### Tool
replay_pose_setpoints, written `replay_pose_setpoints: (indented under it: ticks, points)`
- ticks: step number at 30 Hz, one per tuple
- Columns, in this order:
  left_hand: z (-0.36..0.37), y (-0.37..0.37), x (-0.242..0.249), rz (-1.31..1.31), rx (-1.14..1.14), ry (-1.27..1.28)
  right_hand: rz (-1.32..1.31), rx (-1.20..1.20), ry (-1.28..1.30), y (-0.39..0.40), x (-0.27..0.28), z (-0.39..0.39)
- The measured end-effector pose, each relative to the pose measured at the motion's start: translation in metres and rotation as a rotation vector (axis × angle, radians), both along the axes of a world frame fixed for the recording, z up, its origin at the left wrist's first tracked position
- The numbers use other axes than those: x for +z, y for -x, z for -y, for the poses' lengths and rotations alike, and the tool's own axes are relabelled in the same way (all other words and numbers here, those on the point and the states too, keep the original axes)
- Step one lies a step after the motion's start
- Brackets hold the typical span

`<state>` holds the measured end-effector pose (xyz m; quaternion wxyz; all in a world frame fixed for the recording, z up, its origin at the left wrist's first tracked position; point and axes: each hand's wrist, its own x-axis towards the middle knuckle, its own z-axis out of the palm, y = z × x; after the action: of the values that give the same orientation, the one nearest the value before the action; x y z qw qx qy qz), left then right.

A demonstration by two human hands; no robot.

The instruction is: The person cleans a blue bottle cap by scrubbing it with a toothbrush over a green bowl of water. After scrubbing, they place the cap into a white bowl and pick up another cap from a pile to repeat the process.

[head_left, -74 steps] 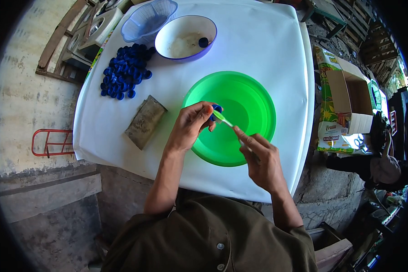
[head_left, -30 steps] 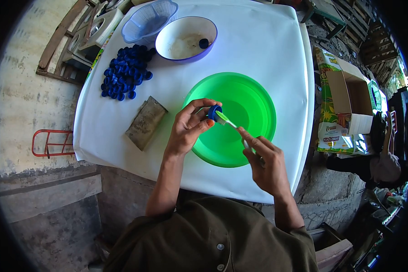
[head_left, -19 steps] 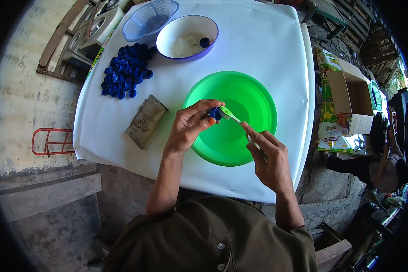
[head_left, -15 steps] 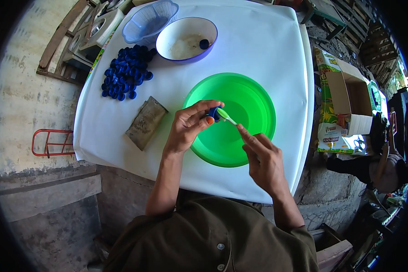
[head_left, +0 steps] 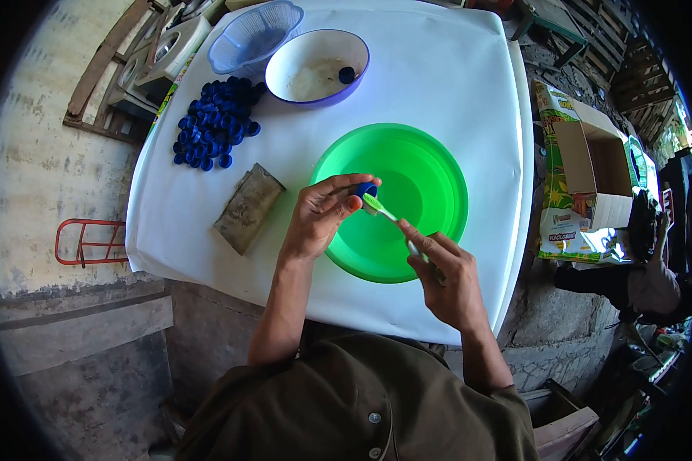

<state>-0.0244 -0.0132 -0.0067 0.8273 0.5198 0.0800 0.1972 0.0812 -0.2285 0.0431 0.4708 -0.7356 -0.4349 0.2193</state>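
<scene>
My left hand (head_left: 321, 213) pinches a blue bottle cap (head_left: 366, 189) over the left part of a green basin (head_left: 446, 180). A green and white toothbrush (head_left: 384, 210) is in my right hand (head_left: 447, 278), its bristles at the cap's open side. The fingers of my right hand are wrapped round the brush handle. Left of the basin, a worn grey-brown block (head_left: 247, 209) lies on the white table cover (head_left: 469, 69). Farther back at the left is a heap of blue caps (head_left: 215, 123).
A white bowl with a purple outside (head_left: 315, 65) holds one dark cap (head_left: 346, 75). Behind it stands a blue plastic basket (head_left: 250, 38). Right of the table are an open cardboard box (head_left: 592, 161) and a person (head_left: 653, 288).
The toothbrush head has shifted slightly down and left at the cap, and my right hand has tilted a little. The person at the far right has changed posture.
</scene>
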Motion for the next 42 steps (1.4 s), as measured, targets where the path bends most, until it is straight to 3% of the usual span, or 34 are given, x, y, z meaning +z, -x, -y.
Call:
replay_pose_setpoints:
  ticks: [4,10,14,19,27,32,38,40,42]
  points:
    - [-0.001,0.001,0.004,-0.057,-0.005,-0.053,0.113,-0.079,0.056,-0.004,-0.002,-0.001]
    - [0.003,-0.001,0.001,0.014,0.026,-0.115,-0.029,-0.015,-0.022,-0.001,-0.003,0.000]
    - [0.005,-0.003,0.005,-0.009,0.031,-0.138,0.125,-0.079,0.031,-0.002,-0.005,-0.003]
    - [0.007,0.001,0.001,-0.060,0.057,-0.165,0.004,-0.022,0.007,0.004,-0.007,-0.002]
    - [0.022,-0.008,0.007,-0.102,0.124,-0.148,0.165,-0.054,0.022,0.013,-0.011,-0.005]
    - [0.027,-0.013,0.005,0.039,0.108,0.066,0.119,-0.062,0.004,0.013,-0.011,-0.008]
    - [0.031,-0.016,0.008,0.059,0.149,0.215,0.254,-0.147,0.034,0.016,-0.008,-0.012]
    - [0.031,-0.018,0.006,0.029,0.171,0.181,0.191,-0.117,0.011,0.020,-0.010,-0.013]
    - [0.033,-0.019,0.005,0.080,0.142,0.315,0.125,-0.103,-0.007,0.023,-0.010,-0.014]
